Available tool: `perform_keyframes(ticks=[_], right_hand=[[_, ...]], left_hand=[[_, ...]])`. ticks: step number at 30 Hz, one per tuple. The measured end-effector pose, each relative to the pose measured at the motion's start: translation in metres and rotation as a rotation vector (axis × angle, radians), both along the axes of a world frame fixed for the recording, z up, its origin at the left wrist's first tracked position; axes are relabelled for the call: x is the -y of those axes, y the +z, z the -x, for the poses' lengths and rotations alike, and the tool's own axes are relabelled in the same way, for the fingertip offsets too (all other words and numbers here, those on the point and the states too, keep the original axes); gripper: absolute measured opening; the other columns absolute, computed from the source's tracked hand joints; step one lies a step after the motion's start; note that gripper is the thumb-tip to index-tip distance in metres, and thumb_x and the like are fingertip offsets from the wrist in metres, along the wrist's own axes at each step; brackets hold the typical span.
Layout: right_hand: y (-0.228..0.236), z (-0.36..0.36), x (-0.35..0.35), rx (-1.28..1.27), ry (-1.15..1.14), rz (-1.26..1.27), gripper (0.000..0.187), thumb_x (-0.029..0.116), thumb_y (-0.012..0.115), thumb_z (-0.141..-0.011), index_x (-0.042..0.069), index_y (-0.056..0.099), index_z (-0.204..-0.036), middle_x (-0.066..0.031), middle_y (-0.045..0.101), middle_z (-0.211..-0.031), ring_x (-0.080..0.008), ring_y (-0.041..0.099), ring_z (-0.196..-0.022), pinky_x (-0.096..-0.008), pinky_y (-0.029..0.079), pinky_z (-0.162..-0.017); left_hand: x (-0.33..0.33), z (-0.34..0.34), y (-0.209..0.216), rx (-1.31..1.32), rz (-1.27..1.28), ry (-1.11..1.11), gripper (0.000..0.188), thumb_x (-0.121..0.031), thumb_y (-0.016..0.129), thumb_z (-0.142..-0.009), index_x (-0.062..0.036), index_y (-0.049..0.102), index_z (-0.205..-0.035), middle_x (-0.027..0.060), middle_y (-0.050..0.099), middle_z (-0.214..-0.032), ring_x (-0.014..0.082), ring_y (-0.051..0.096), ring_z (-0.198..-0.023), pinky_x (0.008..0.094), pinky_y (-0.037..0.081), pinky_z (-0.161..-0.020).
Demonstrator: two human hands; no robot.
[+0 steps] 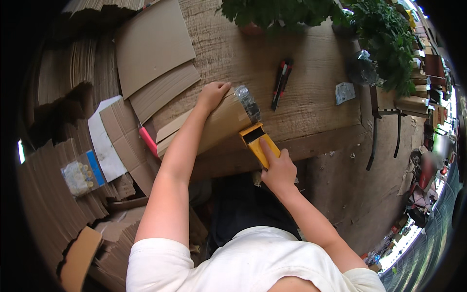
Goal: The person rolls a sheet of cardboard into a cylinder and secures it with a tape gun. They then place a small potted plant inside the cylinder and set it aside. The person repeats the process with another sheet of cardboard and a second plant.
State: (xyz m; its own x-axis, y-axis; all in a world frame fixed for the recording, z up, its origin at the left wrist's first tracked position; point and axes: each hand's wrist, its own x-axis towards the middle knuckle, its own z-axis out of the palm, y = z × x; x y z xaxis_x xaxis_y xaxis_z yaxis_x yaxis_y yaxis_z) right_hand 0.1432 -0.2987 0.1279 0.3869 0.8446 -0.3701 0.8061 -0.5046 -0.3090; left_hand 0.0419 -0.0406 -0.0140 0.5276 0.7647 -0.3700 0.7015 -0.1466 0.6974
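Observation:
A long brown cardboard box (221, 125) lies slanted along the table's near edge. My left hand (214, 96) grips its far side, with the fingers curled over the edge. Shiny clear packing tape (248, 103) covers the box's right end. Right beside that end is a yellow tape dispenser (266, 155), held in my right hand (283, 173) with the index finger stretched along its top. The dispenser's front touches or nearly touches the box's near right corner; I cannot tell which.
A red and black utility knife (281, 83) lies on the wooden table (311, 63). Flat cardboard sheets (153, 46) and stacked cardboard (53, 180) fill the left side. Leafy plants (384, 44) stand at the back right. A pink-red handle (148, 141) shows left of the box.

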Motion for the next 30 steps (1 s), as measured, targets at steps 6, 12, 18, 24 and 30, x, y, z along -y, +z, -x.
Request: perform_keyframes(ticks=[6,12,18,24,30], right_hand=[[0.011,0.001,-0.037,0.037,-0.038,-0.193,0.074,0.015,0.071,-0.06,0.033,0.048,-0.127,-0.0121,0.047,-0.078,-0.0296,0.056,-0.063,-0.0361,0.05,-0.056],[0.019,-0.002,-0.097,0.039,-0.031,-0.273,0.073,0.018,0.073,-0.06,0.034,0.048,-0.127,-0.0125,0.048,-0.081,-0.0308,0.057,-0.062,-0.0381,0.051,-0.055],[0.017,-0.014,-0.117,0.026,0.117,-0.21,0.078,0.009,0.067,-0.064,0.037,0.04,-0.132,-0.0143,0.048,-0.084,-0.0316,0.059,-0.066,-0.0398,0.051,-0.06],[-0.003,-0.026,-0.077,0.032,0.137,-0.244,0.08,0.008,0.068,-0.063,0.038,0.04,-0.131,-0.013,0.047,-0.084,-0.0306,0.058,-0.068,-0.0388,0.05,-0.059],[-0.011,-0.039,-0.028,0.042,0.177,-0.266,0.078,0.008,0.069,-0.062,0.035,0.042,-0.131,-0.0119,0.045,-0.083,-0.0285,0.055,-0.069,-0.0367,0.049,-0.055]], left_hand=[[-0.033,0.007,0.038,0.187,-0.26,0.135,0.035,-0.024,0.056,-0.079,-0.006,0.06,-0.108,0.0139,0.059,-0.108,0.0269,0.057,-0.097,0.0364,0.044,-0.083],[0.038,0.022,0.099,-0.284,-0.491,-0.248,0.096,-0.029,0.075,-0.057,-0.0199,0.026,-0.14,0.0174,0.031,-0.138,0.0375,0.025,-0.129,0.0534,0.027,-0.101],[0.02,0.014,0.091,-0.345,-0.472,-0.1,0.109,-0.042,0.08,-0.05,-0.0206,0.023,-0.14,0.0156,0.037,-0.135,0.0347,0.044,-0.118,0.0481,0.038,-0.095],[0.012,0.011,0.101,-0.345,-0.343,-0.101,0.105,-0.042,0.077,-0.048,-0.0219,0.027,-0.138,0.0087,0.047,-0.129,0.028,0.052,-0.112,0.0395,0.045,-0.091],[0.008,0.017,0.093,-0.365,-0.369,-0.127,0.112,-0.04,0.08,-0.044,-0.0248,0.024,-0.139,0.0076,0.047,-0.13,0.0267,0.053,-0.111,0.0382,0.047,-0.089]])
